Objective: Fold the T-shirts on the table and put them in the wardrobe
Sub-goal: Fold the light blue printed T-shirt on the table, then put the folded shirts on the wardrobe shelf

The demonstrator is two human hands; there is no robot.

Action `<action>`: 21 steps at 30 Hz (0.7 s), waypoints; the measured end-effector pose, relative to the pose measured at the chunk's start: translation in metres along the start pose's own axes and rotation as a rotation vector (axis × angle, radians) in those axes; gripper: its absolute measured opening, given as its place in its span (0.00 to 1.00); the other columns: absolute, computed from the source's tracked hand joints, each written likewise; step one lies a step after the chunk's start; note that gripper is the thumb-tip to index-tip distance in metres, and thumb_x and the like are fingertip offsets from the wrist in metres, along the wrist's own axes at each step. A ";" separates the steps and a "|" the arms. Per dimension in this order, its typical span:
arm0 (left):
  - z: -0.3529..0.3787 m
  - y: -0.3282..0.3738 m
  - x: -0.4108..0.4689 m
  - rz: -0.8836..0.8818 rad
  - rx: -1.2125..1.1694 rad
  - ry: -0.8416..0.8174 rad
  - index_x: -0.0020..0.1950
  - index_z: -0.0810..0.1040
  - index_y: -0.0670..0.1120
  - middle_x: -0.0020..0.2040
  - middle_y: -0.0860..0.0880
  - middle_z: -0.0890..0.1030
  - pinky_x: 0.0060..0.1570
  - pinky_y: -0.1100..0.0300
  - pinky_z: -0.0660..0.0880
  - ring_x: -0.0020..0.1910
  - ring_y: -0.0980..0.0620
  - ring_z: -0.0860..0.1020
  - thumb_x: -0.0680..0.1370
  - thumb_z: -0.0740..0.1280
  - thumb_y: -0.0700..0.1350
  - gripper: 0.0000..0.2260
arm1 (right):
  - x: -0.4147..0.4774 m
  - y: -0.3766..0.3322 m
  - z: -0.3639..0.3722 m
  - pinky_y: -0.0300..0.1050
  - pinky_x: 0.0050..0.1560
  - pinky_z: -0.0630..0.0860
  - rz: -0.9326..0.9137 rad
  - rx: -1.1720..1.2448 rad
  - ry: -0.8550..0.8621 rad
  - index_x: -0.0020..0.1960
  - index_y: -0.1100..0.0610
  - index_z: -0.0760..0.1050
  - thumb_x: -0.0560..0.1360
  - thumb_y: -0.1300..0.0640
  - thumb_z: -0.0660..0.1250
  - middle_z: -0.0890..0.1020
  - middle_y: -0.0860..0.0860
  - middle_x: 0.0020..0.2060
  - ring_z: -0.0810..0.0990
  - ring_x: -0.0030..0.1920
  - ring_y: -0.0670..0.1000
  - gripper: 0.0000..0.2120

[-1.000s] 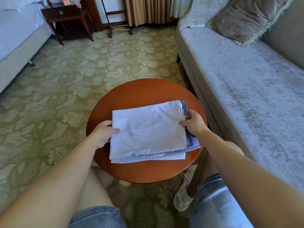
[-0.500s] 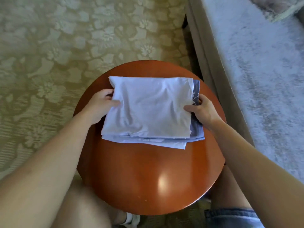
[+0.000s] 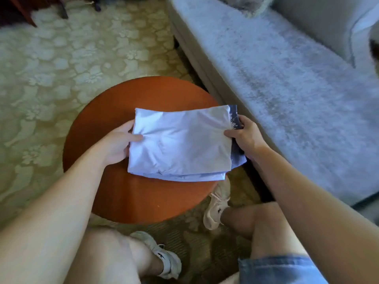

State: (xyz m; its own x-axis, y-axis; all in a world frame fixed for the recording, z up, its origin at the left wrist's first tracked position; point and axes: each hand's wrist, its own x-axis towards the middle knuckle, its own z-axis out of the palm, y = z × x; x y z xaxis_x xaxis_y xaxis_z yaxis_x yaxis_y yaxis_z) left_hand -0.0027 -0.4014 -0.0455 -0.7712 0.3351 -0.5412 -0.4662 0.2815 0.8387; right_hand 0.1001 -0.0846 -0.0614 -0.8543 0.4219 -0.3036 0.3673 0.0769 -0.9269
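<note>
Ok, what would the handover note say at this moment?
Left hand grips the left edge of the stack of folded T-shirts, thumb on top. Right hand grips the right edge. The stack is over the round table, its right end past the rim; whether it is lifted clear I cannot tell. Done: folding, stacking. Left: carry the stack to the wardrobe, which is not in view.

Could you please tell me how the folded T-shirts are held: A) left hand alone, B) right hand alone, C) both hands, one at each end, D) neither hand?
C: the left hand grips one end of the folded T-shirts and the right hand grips the other.
</note>
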 end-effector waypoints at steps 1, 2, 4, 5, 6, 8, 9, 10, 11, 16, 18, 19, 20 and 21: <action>0.016 0.005 -0.009 0.015 0.011 -0.004 0.70 0.72 0.45 0.64 0.43 0.79 0.56 0.50 0.77 0.61 0.43 0.79 0.78 0.63 0.33 0.21 | -0.017 -0.002 -0.018 0.50 0.46 0.80 -0.005 0.024 0.017 0.49 0.53 0.77 0.71 0.71 0.69 0.83 0.51 0.42 0.84 0.41 0.48 0.15; 0.031 0.012 -0.017 0.027 0.028 -0.005 0.71 0.71 0.43 0.66 0.40 0.77 0.58 0.49 0.77 0.63 0.41 0.77 0.78 0.63 0.33 0.21 | -0.031 -0.004 -0.035 0.51 0.46 0.80 -0.005 0.042 0.038 0.48 0.51 0.77 0.71 0.71 0.69 0.83 0.51 0.42 0.84 0.41 0.49 0.15; 0.065 0.032 -0.037 0.063 0.061 -0.037 0.72 0.70 0.41 0.67 0.38 0.75 0.60 0.48 0.76 0.65 0.39 0.76 0.78 0.64 0.34 0.21 | -0.064 -0.013 -0.074 0.56 0.51 0.80 -0.006 0.040 0.102 0.54 0.51 0.78 0.72 0.68 0.70 0.83 0.53 0.47 0.83 0.47 0.55 0.17; 0.083 0.045 -0.047 0.092 0.072 -0.058 0.72 0.70 0.43 0.67 0.39 0.75 0.61 0.47 0.75 0.65 0.39 0.76 0.78 0.64 0.35 0.21 | -0.079 -0.018 -0.096 0.57 0.53 0.80 -0.012 0.049 0.142 0.60 0.52 0.77 0.71 0.68 0.71 0.82 0.55 0.51 0.83 0.49 0.57 0.20; 0.102 0.058 -0.056 0.124 0.081 -0.081 0.71 0.71 0.45 0.67 0.40 0.76 0.62 0.47 0.75 0.65 0.40 0.76 0.78 0.65 0.36 0.21 | -0.094 -0.024 -0.118 0.58 0.54 0.79 -0.019 0.075 0.186 0.65 0.54 0.75 0.71 0.68 0.71 0.82 0.57 0.53 0.82 0.51 0.59 0.24; 0.142 0.080 -0.073 0.187 0.076 -0.141 0.68 0.74 0.47 0.66 0.42 0.77 0.61 0.48 0.75 0.64 0.42 0.77 0.77 0.67 0.37 0.19 | -0.125 -0.032 -0.160 0.59 0.54 0.80 -0.035 0.128 0.263 0.68 0.55 0.73 0.72 0.69 0.70 0.81 0.59 0.55 0.82 0.51 0.60 0.26; 0.165 0.089 -0.081 0.227 0.076 -0.180 0.67 0.74 0.48 0.65 0.43 0.77 0.59 0.50 0.76 0.63 0.43 0.78 0.77 0.66 0.36 0.19 | -0.141 -0.034 -0.182 0.59 0.53 0.80 -0.040 0.144 0.302 0.68 0.55 0.73 0.72 0.69 0.70 0.81 0.59 0.56 0.82 0.51 0.60 0.27; 0.189 0.097 -0.089 0.263 0.078 -0.226 0.69 0.73 0.47 0.64 0.43 0.78 0.56 0.52 0.77 0.61 0.44 0.78 0.78 0.65 0.35 0.20 | -0.159 -0.036 -0.203 0.58 0.53 0.80 -0.043 0.155 0.345 0.68 0.55 0.73 0.72 0.69 0.71 0.81 0.59 0.56 0.82 0.51 0.60 0.27; 0.213 0.104 -0.098 0.291 0.083 -0.269 0.71 0.71 0.45 0.62 0.44 0.78 0.53 0.55 0.77 0.59 0.45 0.78 0.79 0.64 0.34 0.21 | -0.178 -0.037 -0.223 0.59 0.53 0.80 -0.056 0.161 0.401 0.68 0.55 0.74 0.71 0.69 0.71 0.81 0.59 0.56 0.82 0.51 0.60 0.27; 0.329 0.129 -0.134 0.353 0.165 -0.502 0.72 0.67 0.37 0.63 0.39 0.77 0.47 0.56 0.77 0.54 0.47 0.80 0.79 0.62 0.34 0.21 | -0.278 -0.044 -0.314 0.50 0.59 0.77 -0.154 0.053 0.742 0.61 0.57 0.78 0.65 0.67 0.73 0.82 0.53 0.53 0.81 0.52 0.53 0.24; 0.372 0.135 -0.157 0.363 0.130 -0.589 0.65 0.71 0.41 0.57 0.43 0.80 0.46 0.57 0.78 0.51 0.50 0.81 0.79 0.61 0.34 0.14 | -0.320 -0.047 -0.345 0.46 0.55 0.77 -0.175 0.069 0.842 0.59 0.59 0.79 0.66 0.69 0.72 0.82 0.52 0.50 0.80 0.49 0.52 0.22; 0.391 0.135 -0.167 0.371 0.130 -0.639 0.59 0.72 0.43 0.52 0.46 0.81 0.44 0.59 0.78 0.47 0.52 0.82 0.80 0.60 0.33 0.10 | -0.340 -0.046 -0.360 0.45 0.52 0.78 -0.179 0.100 0.875 0.58 0.60 0.79 0.67 0.72 0.70 0.81 0.53 0.48 0.80 0.47 0.51 0.20; 0.410 0.133 -0.178 0.378 0.139 -0.680 0.55 0.72 0.45 0.47 0.48 0.82 0.42 0.60 0.79 0.43 0.54 0.82 0.80 0.59 0.33 0.09 | -0.360 -0.041 -0.375 0.44 0.49 0.78 -0.166 0.127 0.908 0.57 0.60 0.79 0.69 0.73 0.69 0.81 0.54 0.46 0.80 0.44 0.52 0.19; 0.427 0.127 -0.186 0.370 0.155 -0.711 0.54 0.72 0.45 0.45 0.48 0.82 0.41 0.61 0.79 0.41 0.54 0.82 0.80 0.59 0.33 0.09 | -0.380 -0.035 -0.387 0.44 0.46 0.80 -0.133 0.145 0.924 0.55 0.60 0.79 0.70 0.73 0.68 0.81 0.55 0.45 0.81 0.42 0.53 0.17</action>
State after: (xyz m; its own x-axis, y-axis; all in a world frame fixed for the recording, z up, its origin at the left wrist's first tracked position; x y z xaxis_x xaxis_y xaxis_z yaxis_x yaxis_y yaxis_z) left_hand 0.2669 -0.0444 0.1354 -0.3796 0.9067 -0.1838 -0.1296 0.1446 0.9810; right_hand 0.5542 0.1021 0.1714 -0.2332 0.9714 0.0446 0.1852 0.0894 -0.9786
